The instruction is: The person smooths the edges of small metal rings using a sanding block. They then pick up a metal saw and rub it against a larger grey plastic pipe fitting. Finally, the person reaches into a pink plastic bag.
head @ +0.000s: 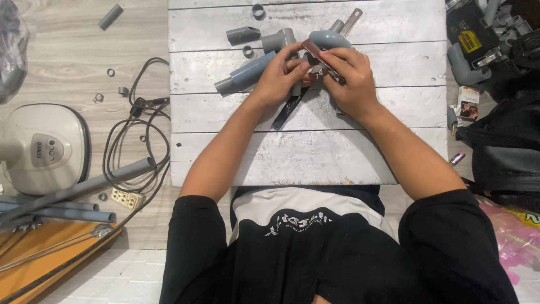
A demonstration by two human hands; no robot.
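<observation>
Both forearms bare, angled inward, hands meeting at centre. Left hand [279, 77] fingers curled, thumb tucked toward the right. Right hand [350, 76] knuckles up, fingers bent in a pinch. Fingertips of both hands touching or nearly so.

Pipe fittings [264, 42] on board [394, 62] behind hands [315, 76]; fan base [45, 147], cable [135, 141] left; bag [500, 152], probably, right.

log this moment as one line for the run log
left hand: on grey pipe | right hand: holds thin flat tool | surface: white plank board
</observation>
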